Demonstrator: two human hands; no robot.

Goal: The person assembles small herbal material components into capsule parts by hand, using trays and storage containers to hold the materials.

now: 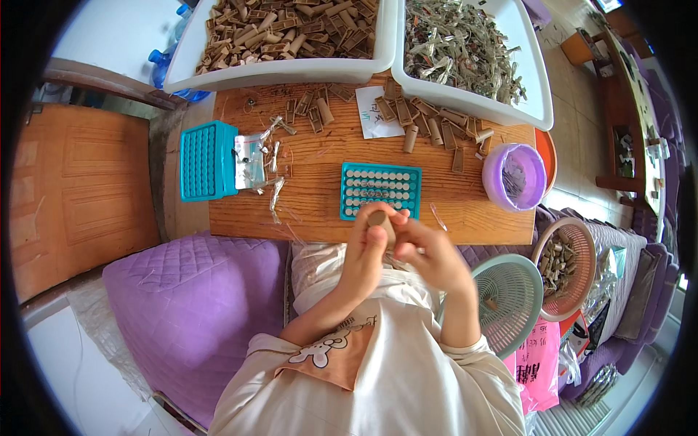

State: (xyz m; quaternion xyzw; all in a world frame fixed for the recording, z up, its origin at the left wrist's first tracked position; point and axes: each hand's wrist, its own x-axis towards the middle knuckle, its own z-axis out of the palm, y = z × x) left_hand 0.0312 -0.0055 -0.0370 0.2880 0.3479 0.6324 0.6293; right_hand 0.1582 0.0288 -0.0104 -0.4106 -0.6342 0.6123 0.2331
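My left hand (pixel 365 251) is closed around a small brown plastic casing (pixel 382 225), held upright at the table's front edge. Beside it, my right hand (pixel 435 260) has its fingers bent in a pinch against the casing's right side; the hand is slightly blurred, and anything between its fingertips is hidden. Just beyond my hands lies a teal tray (pixel 417 190) with rows of round white pieces. More brown casings (pixel 403 112) lie loose on the wooden table (pixel 313 207), some showing their hollow side.
A white tub (pixel 291 71) of brown casings and another white tub (pixel 472 98) of clear-wrapped wired parts stand at the back. Left are a teal tray stack (pixel 208 161) and wire bundles (pixel 276 198). Right are a purple bucket (pixel 498 178), a green basket (pixel 502 291) and a pink basket (pixel 585 291).
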